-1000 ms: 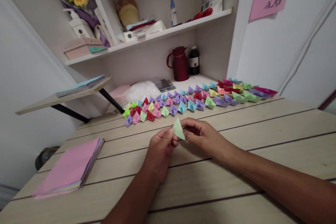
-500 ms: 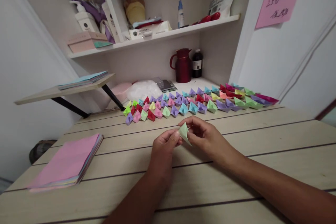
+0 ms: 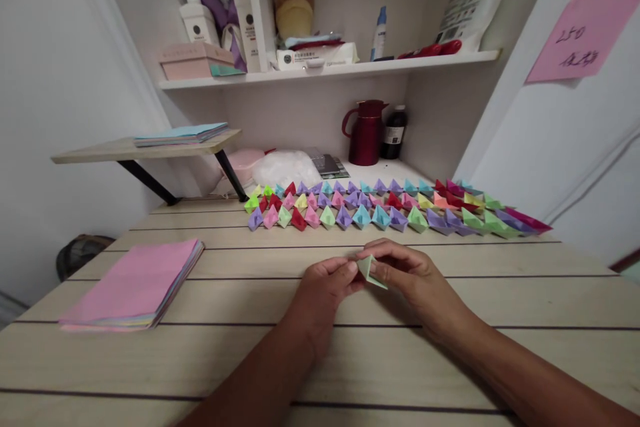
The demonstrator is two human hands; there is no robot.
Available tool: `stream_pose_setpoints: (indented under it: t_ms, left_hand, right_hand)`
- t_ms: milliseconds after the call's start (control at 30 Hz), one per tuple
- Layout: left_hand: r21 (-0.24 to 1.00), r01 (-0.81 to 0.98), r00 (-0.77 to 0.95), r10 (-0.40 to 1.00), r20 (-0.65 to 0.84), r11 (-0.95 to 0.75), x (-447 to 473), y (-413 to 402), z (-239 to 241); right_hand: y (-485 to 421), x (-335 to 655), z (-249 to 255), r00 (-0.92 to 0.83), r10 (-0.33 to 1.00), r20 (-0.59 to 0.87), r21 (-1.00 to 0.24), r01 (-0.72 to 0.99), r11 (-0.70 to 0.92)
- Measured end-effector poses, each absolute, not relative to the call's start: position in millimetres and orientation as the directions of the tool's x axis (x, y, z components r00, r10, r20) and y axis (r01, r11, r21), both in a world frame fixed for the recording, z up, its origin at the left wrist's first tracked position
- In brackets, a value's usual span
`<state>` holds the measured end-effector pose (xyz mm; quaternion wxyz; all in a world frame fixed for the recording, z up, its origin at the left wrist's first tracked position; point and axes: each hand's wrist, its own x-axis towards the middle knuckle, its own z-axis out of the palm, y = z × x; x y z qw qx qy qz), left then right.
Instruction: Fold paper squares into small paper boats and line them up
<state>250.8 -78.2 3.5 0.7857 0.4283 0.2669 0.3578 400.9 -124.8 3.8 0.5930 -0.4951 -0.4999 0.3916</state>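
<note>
A small folded piece of pale green paper is held between both hands, just above the wooden table. My left hand pinches its left corner between thumb and fingers. On the other side, my right hand grips it, the thumb pressed on its face and the fingers curled behind. Part of the paper is hidden by the fingers. Beyond the hands stand several rows of small folded paper boats in purple, blue, green, pink, red and yellow.
A stack of coloured paper, pink on top, lies at left. More paper rests on a small raised shelf with black legs. Behind the boats are a red jug, a dark bottle and a clear plastic bag.
The green paper has turned in my fingers and now shows a flatter, diamond-like face with its point lower right. My view has tilted and shifted slightly; both hands still hold the paper.
</note>
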Motion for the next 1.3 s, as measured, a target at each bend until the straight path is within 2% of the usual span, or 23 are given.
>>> stream_pose_setpoints:
  t_ms: [100,233,400,567,633,867,967,1067,1133,1300]
  left_hand:
    - [0.851,-0.337,0.585,0.798,-0.145,0.402,251,-78,2]
    - [0.84,-0.348,0.571,0.805,-0.163,0.416,252,-79,1]
    - [0.863,-0.335,0.559,0.817,-0.142,0.379,255,-80,0]
    - [0.931,-0.247,0.454,0.881,-0.135,0.27,258,-82,-6]
    - [0.938,-0.242,0.418,0.899,-0.128,0.246,259,-82,-7]
    - [0.869,-0.363,0.462,0.875,-0.146,0.337,256,-77,-4]
    - [0.843,-0.395,0.479,0.865,-0.151,0.366,254,-76,1]
    - [0.839,-0.394,0.494,0.856,-0.151,0.375,253,-76,2]
    - [0.849,-0.384,0.489,0.86,-0.145,0.362,253,-76,1]
    - [0.865,-0.369,0.442,0.883,-0.159,0.34,256,-78,-1]
  right_hand:
    - [-123,407,-1,0.182,0.933,0.31,-0.943,0.183,0.278]
    - [-121,409,-5,0.191,0.93,0.314,-0.932,0.248,0.264]
    - [-121,404,-6,0.218,0.949,0.227,-0.965,0.183,0.188]
    - [-122,400,-4,0.194,0.943,0.272,-0.951,0.204,0.233]
    - [-123,399,-1,0.182,0.953,0.241,-0.962,0.172,0.21]
    - [-121,409,4,0.185,0.982,0.038,-0.994,-0.09,0.055]
    - [-119,411,1,0.149,0.989,-0.021,-0.995,-0.103,-0.005]
    - [-120,409,0,0.115,0.993,0.0,-0.995,-0.102,0.012]
    - [-122,408,2,0.099,0.994,0.041,-0.998,-0.048,0.046]
    - [-125,411,5,0.076,0.984,0.159,-0.938,0.322,0.127]
